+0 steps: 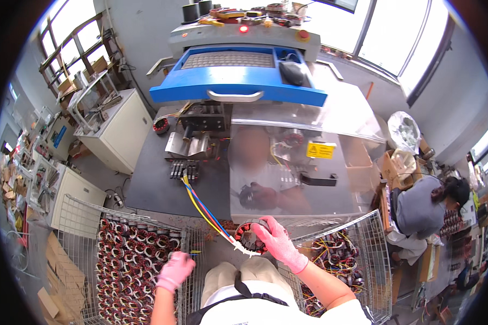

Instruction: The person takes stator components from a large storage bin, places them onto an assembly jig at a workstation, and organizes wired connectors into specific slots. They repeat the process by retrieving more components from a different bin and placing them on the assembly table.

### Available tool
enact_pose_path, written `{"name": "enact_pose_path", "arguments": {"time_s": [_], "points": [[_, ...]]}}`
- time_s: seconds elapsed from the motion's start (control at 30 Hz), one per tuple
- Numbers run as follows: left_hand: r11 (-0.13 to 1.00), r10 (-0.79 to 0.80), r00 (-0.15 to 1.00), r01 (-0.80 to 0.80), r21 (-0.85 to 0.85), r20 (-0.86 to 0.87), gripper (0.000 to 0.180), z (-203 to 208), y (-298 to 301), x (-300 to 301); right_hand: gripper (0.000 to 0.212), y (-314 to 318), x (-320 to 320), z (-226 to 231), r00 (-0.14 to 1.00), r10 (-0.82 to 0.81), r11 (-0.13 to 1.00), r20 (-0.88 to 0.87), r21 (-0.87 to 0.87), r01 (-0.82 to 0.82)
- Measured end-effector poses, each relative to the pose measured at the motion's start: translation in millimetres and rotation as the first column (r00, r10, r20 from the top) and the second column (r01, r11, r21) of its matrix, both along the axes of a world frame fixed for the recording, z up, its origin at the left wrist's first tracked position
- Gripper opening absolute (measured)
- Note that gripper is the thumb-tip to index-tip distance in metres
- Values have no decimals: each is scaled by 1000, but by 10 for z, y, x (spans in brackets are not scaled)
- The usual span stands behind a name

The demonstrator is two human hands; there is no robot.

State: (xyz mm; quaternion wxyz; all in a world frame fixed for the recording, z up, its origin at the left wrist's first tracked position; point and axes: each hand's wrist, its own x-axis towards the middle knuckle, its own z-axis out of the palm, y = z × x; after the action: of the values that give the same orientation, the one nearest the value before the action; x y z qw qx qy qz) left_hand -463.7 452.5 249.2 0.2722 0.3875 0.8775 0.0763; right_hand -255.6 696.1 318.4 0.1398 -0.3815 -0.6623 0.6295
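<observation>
The right hand, in a pink glove, is gripping a stator by its right rim, fingers curling over the top of the ring. The stator is sitting just above the person's knees, in the gap between two wire baskets, with its open bore facing up toward the camera. White lead ends are hanging from its lower edge, and a bundle of wires, yellow, blue and red, is running up and left from the ring to the near edge of the dark worktop; that line is the long axis of the piece.

The left hand, also gloved, is hovering half-closed over the right edge of the left basket, holding nothing that I can make out. Rows of wound stators are filling that basket right beneath it. It is well apart from the held stator, so the right hand is the nearer by far.

The right basket, holding stators with tangled leads, is lying just beside the right forearm. A clear guard is standing over the worktop straight ahead.
</observation>
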Motion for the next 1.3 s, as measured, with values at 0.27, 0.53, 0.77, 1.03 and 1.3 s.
{"name": "enact_pose_path", "arguments": {"time_s": [0.27,0.53,0.77,1.03,1.3], "points": [[443,85,539,-774,452,838,42,803,637,-863,35,-82,-1088,-47,995,88,979,-41,187,-79],[234,83,535,-831,505,841,24,648,1103,-2178,37,-214,-2305,91,990,101,979,95,166,-116],[175,158,528,-847,502,835,25,321,1000,-2816,36,-143,-2896,-50,982,23,995,186,-96,-5],[198,52,494,-857,476,868,20,-34,784,-2699,36,675,-3753,-538,988,45,574,149,806,-148],[384,-42,555,-759,526,831,23,-402,1205,-2768,52,1275,-4234,-858,979,85,510,185,836,-203]]}}
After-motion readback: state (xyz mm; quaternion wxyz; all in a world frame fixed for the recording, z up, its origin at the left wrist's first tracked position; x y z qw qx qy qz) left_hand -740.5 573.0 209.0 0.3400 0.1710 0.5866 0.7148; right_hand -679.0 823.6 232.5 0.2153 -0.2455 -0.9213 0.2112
